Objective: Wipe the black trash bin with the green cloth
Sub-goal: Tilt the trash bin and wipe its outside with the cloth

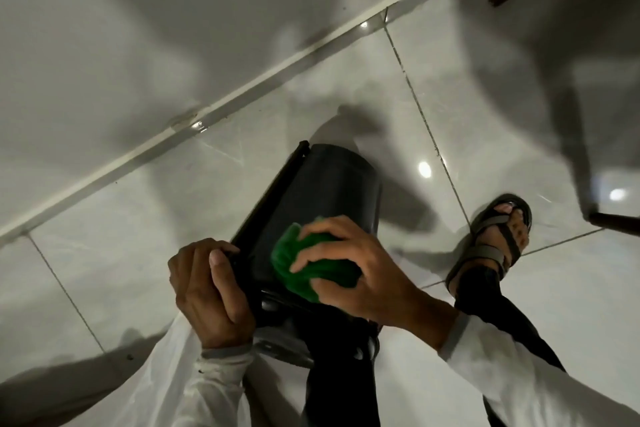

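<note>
The glossy pale tiled floor [450, 107] fills most of the view, crossed by dark grout lines and meeting a white wall [121, 28] along a baseboard that runs from 8 o'clock up to 1 o'clock. Just below centre lies the black trash bin [322, 191], tipped over with its rounded, smooth dark body pointing toward 12 o'clock and a dull sheen on its side. At 4 o'clock a foot in a grey strapped sandal [491, 239] stands on the tile. The left hand [207, 291], at 7 o'clock, has its grip closed around the bin's edge. The right hand [349, 267], white-sleeved, presses the bunched green cloth [311, 270] against the bin's side, fingers curled over it.
</note>
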Action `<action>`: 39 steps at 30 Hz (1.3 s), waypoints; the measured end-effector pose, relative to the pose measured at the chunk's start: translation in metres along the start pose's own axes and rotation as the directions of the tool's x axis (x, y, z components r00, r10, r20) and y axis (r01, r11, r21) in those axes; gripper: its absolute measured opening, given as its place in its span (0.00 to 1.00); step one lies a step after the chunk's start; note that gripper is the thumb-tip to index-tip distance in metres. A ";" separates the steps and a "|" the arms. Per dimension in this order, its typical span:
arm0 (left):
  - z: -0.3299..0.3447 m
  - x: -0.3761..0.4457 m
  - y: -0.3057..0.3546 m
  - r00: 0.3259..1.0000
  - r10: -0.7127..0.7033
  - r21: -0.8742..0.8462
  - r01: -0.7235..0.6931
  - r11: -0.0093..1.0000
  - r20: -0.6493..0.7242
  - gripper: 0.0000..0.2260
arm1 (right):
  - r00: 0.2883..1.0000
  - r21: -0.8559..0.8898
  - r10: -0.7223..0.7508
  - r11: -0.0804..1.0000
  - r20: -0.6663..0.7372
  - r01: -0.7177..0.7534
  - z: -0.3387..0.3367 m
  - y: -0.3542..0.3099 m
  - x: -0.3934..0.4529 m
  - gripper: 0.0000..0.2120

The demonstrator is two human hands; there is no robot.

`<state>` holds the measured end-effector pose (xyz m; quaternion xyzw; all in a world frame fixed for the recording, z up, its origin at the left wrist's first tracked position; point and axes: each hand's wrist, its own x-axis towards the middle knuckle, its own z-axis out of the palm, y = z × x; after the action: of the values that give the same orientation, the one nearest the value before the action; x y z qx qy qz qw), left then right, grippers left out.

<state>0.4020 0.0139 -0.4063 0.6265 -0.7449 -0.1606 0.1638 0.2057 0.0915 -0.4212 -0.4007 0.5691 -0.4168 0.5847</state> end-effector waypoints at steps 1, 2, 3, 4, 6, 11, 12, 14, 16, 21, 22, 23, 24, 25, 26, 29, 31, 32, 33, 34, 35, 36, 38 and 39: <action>-0.003 -0.004 -0.002 1.000 -0.009 0.000 0.009 1.000 0.003 0.20 | 0.999 0.017 0.040 0.999 0.007 -0.040 -0.004 0.005 -0.011 0.12; -0.005 -0.007 -0.006 1.000 -0.026 -0.002 0.026 1.000 0.002 0.20 | 0.997 0.031 0.070 0.997 0.014 -0.070 -0.006 0.011 -0.018 0.13; -0.007 -0.010 -0.009 0.998 -0.056 0.003 0.056 0.998 -0.005 0.20 | 0.996 0.039 0.085 0.996 0.016 -0.086 -0.008 0.016 -0.023 0.13; -0.009 -0.011 -0.013 0.996 -0.088 0.008 0.088 0.996 -0.010 0.20 | 0.995 0.047 0.096 0.994 0.004 -0.096 -0.009 0.023 -0.026 0.13; -0.012 -0.014 -0.016 0.992 -0.122 0.011 0.122 0.992 -0.015 0.20 | 0.991 0.038 0.116 0.993 -0.061 -0.114 -0.015 0.043 -0.030 0.11; -0.009 -0.029 0.000 1.000 -0.009 -0.010 0.009 1.000 0.021 0.19 | 0.843 -0.019 0.351 0.920 -0.407 -0.392 -0.047 0.108 0.006 0.11; -0.007 -0.033 0.004 0.999 0.032 -0.016 -0.032 0.999 0.016 0.19 | 0.796 0.017 0.406 0.895 -0.449 -0.446 -0.054 0.115 0.024 0.12; -0.003 -0.037 0.009 0.997 0.079 -0.028 -0.079 0.996 -0.001 0.21 | 0.753 0.074 0.459 0.872 -0.472 -0.484 -0.060 0.118 0.061 0.14; 0.000 -0.040 0.015 0.997 0.077 -0.013 -0.077 0.997 -0.004 0.23 | 0.782 0.027 0.456 0.870 -0.425 -0.492 -0.057 0.105 0.087 0.18; 0.005 -0.042 0.020 0.987 0.160 0.024 -0.161 0.987 0.020 0.24 | 0.990 -0.284 0.052 0.955 -0.132 -0.088 -0.017 0.033 0.028 0.26; 0.005 -0.044 0.020 0.980 0.196 0.024 -0.197 0.980 0.031 0.22 | 0.999 -0.285 -0.017 0.959 -0.044 0.004 -0.006 0.024 0.001 0.26; 0.006 -0.046 0.021 0.972 0.232 0.020 -0.233 0.972 0.036 0.20 | 0.996 -0.282 -0.078 0.956 0.031 0.084 0.002 0.020 -0.022 0.26; 0.006 -0.048 0.023 0.963 0.264 0.010 -0.265 0.964 0.045 0.18 | 0.989 -0.299 -0.126 0.944 0.076 0.143 0.005 0.023 -0.037 0.26; 0.006 -0.050 0.024 0.955 0.291 0.001 -0.292 0.957 0.058 0.16 | 0.985 -0.324 -0.150 0.931 0.083 0.169 0.000 0.031 -0.040 0.25; 0.006 -0.051 0.026 0.948 0.311 0.002 -0.312 0.950 0.067 0.15 | 0.988 -0.366 -0.147 0.918 0.043 0.153 -0.009 0.044 -0.033 0.24; 0.009 -0.052 0.032 0.937 0.343 0.026 -0.345 0.938 0.061 0.15 | 0.946 -0.385 0.109 0.895 -0.305 -0.227 -0.043 0.073 0.027 0.20; 0.013 -0.052 0.038 0.928 0.369 0.016 -0.370 0.929 0.044 0.16 | 0.840 -0.240 0.304 0.865 -0.450 -0.442 -0.060 0.081 0.066 0.19; 0.014 -0.054 0.040 0.925 0.378 0.014 -0.378 0.926 0.040 0.17 | 0.801 -0.179 0.353 0.856 -0.483 -0.485 -0.063 0.084 0.076 0.18; 0.014 -0.055 0.042 0.923 0.383 0.016 -0.383 0.923 0.038 0.19 | 0.781 -0.132 0.368 0.861 -0.504 -0.491 -0.065 0.084 0.079 0.17; 0.014 -0.058 0.046 0.919 0.391 0.020 -0.392 0.920 0.041 0.22 | 0.767 -0.090 0.366 0.874 -0.527 -0.478 -0.067 0.081 0.079 0.16; 0.014 -0.062 0.048 0.910 0.410 0.022 -0.412 0.911 0.055 0.24 | 0.756 -0.033 0.359 0.894 -0.547 -0.448 -0.070 0.076 0.074 0.13; 0.014 -0.066 0.052 0.898 0.436 0.017 -0.438 0.899 0.064 0.24 | 0.757 0.013 0.341 0.915 -0.557 -0.403 -0.075 0.067 0.068 0.12; 0.014 -0.075 0.061 0.862 0.499 -0.021 -0.500 0.866 0.089 0.22 | 0.791 0.038 0.267 0.954 -0.550 -0.296 -0.086 0.052 0.057 0.11; 0.015 -0.079 0.066 0.841 0.531 -0.053 -0.528 0.847 0.103 0.22 | 0.817 -0.001 0.215 0.967 -0.535 -0.256 -0.090 0.048 0.053 0.12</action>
<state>0.3498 0.1030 -0.3941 0.3846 -0.8951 -0.1527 0.1661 0.1175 0.0580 -0.4865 -0.2176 0.7682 -0.4144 0.4367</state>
